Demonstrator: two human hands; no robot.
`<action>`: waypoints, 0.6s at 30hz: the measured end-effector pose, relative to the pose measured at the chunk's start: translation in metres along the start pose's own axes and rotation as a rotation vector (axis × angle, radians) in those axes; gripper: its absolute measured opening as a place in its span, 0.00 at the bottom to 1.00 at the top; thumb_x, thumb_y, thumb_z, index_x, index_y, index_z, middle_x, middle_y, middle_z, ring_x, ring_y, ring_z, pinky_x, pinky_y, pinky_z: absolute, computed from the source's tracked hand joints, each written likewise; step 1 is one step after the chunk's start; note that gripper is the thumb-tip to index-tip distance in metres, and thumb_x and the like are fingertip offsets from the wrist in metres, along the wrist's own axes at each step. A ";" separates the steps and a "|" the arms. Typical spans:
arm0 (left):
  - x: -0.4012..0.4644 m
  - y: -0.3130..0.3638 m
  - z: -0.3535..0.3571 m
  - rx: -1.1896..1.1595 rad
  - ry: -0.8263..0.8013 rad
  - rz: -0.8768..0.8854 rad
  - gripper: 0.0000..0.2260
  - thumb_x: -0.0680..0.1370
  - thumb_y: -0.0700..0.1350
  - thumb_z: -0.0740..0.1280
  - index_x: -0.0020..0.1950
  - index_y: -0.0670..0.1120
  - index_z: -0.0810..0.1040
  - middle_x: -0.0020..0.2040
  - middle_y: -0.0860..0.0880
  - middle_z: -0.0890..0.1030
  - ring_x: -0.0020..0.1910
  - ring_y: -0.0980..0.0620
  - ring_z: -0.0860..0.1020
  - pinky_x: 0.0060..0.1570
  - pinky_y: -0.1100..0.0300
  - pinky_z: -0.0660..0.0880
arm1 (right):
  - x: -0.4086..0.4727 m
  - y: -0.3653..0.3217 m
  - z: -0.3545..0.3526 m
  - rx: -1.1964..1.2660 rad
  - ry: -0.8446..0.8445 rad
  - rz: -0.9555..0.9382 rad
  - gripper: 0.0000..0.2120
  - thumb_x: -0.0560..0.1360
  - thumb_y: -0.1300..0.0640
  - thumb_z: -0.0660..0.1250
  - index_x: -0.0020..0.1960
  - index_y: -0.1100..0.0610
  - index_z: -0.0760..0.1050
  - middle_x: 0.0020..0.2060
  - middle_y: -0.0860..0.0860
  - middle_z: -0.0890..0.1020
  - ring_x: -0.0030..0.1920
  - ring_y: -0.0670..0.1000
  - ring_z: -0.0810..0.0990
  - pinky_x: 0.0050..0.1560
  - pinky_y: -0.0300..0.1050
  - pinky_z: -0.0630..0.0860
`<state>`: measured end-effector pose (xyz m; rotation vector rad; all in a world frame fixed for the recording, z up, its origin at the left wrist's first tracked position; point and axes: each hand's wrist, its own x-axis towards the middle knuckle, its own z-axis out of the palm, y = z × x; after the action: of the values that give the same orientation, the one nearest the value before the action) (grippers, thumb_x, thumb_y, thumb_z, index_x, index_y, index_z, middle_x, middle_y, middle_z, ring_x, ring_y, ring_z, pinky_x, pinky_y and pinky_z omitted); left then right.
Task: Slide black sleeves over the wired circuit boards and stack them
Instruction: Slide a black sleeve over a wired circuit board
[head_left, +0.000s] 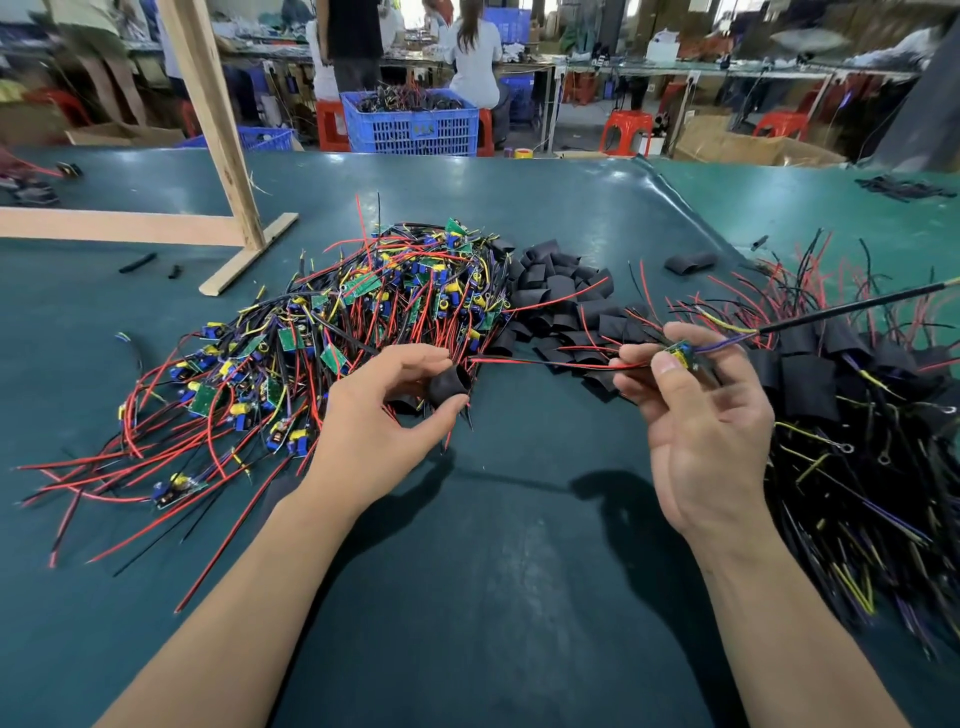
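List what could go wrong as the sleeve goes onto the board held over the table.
1. The board's red and black leads trail toward the left hand; they may miss the mouth of the black sleeve it pinches.
2. The right hand holds the board only at the fingertips, so a push could twist it loose.
3. The leads lie close to the unsleeved pile and might snag there.

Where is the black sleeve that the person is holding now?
In the head view, the black sleeve is pinched in the left hand, just left of centre, above the green table, beside the pile of unsleeved boards.
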<state>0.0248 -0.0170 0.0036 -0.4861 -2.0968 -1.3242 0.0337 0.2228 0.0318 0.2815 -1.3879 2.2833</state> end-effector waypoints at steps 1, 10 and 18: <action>0.000 0.000 0.000 0.001 -0.005 0.001 0.17 0.70 0.36 0.78 0.56 0.45 0.79 0.50 0.52 0.84 0.47 0.54 0.83 0.51 0.60 0.79 | 0.000 0.000 0.000 0.006 0.007 0.005 0.11 0.79 0.71 0.59 0.53 0.58 0.74 0.39 0.54 0.85 0.43 0.54 0.84 0.46 0.43 0.81; -0.002 0.006 0.003 -0.038 0.018 0.063 0.20 0.70 0.40 0.77 0.60 0.50 0.78 0.51 0.56 0.84 0.49 0.55 0.84 0.51 0.61 0.79 | 0.002 0.007 -0.003 -0.039 0.059 0.098 0.11 0.79 0.72 0.60 0.51 0.58 0.75 0.37 0.54 0.84 0.41 0.53 0.84 0.43 0.41 0.80; -0.002 0.010 0.000 -0.038 0.008 0.085 0.19 0.71 0.39 0.77 0.59 0.50 0.78 0.52 0.53 0.84 0.50 0.55 0.83 0.52 0.60 0.79 | 0.002 0.009 -0.003 -0.063 0.070 0.105 0.11 0.79 0.72 0.61 0.51 0.58 0.75 0.36 0.53 0.85 0.41 0.53 0.84 0.44 0.41 0.80</action>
<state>0.0324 -0.0131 0.0086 -0.5791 -2.0249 -1.3169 0.0276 0.2221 0.0243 0.1097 -1.4674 2.3043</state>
